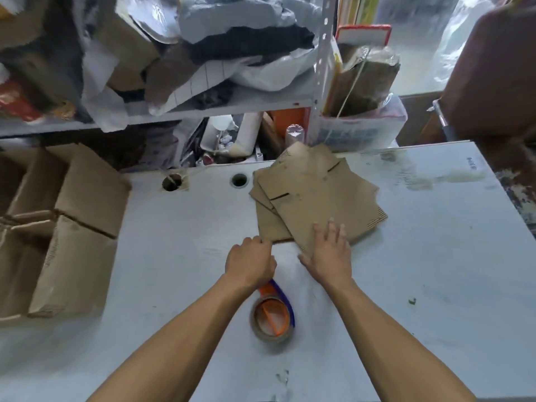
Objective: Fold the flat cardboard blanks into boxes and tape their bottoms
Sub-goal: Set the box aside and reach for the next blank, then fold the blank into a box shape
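— Fingers (pixel 333 230) of the right hand (pixel 330 253) are being spread out flat and pressed on the near corner of the cardboard blanks (pixel 313 195). Nothing is being gripped by them.

— And the left hand (pixel 251 262)?

— Its fingers are being curled under, and the near edge of the lowest blank is being touched or pinched at the fingertips. Which one it is cannot be told, because the fingertips are being hidden by the back of the hand.

— How many blanks are being shown?

— At least three are being seen, fanned out in a loose pile on the white table (pixel 420 256). They are being shown as flat, brown and dull, with cut slits and wavy ridges along one edge.

— Where is the tape being kept?

— One tape roll (pixel 271 320) is being left lying flat on the table, just under the left wrist. It is round and brown, with an orange and blue holder inside it.

— Are any boxes being seen?

— Folded boxes (pixel 69 227) are being piled at the left edge of the table, brown and blocky. A good count cannot be made. Two round holes (pixel 239 180) are being shown in the tabletop, behind the hands.
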